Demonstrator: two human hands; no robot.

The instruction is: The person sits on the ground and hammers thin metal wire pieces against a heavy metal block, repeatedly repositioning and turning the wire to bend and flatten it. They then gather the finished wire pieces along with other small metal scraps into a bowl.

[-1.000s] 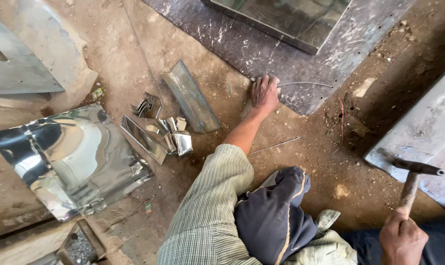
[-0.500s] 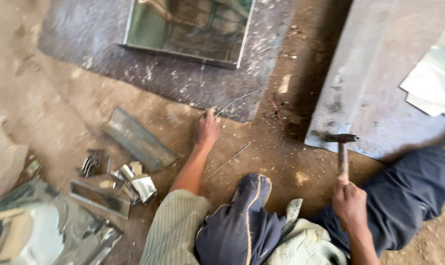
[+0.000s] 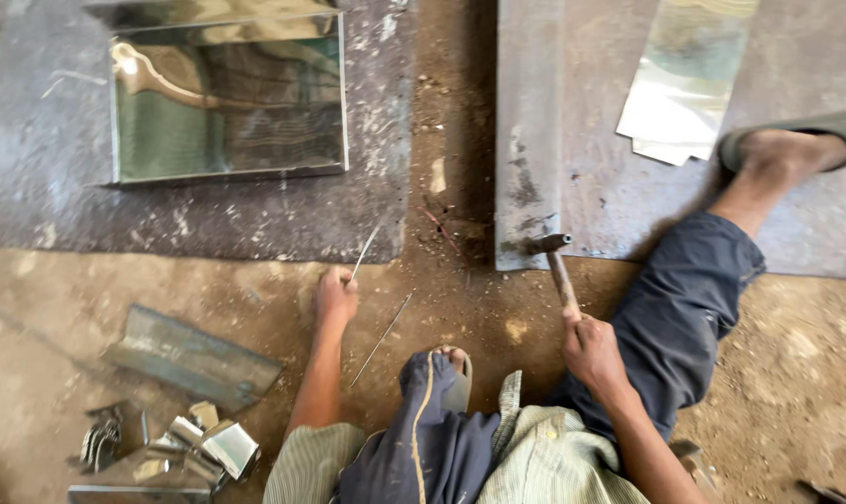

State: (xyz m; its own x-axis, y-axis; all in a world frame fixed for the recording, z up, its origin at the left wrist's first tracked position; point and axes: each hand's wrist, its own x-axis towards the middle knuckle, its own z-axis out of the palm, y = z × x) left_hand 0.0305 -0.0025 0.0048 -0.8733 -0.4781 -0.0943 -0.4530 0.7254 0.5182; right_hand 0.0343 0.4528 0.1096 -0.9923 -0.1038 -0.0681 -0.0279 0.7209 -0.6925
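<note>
Seated worker on dirt floor (image 3: 796, 373), hammer as landmark. Far left of hammer (image 3: 555, 266): shiny sheet-metal box (image 3: 227, 98) on dark slab (image 3: 87, 215). Left hand (image 3: 335, 297), fingers pinched on thin wire (image 3: 362, 254) at slab edge; 2nd wire (image 3: 382, 338) lies loose nearby. Right hand (image 3: 591, 350), fingers clamped on hammer handle, head touching grey plate (image 3: 530, 121). Risk (judged): thin wire may slip or bend; a mis-aimed blow could hit fingers. Vs. 0.5 s ago: hammer has swung left, nearer left hand; view shifted.
</note>
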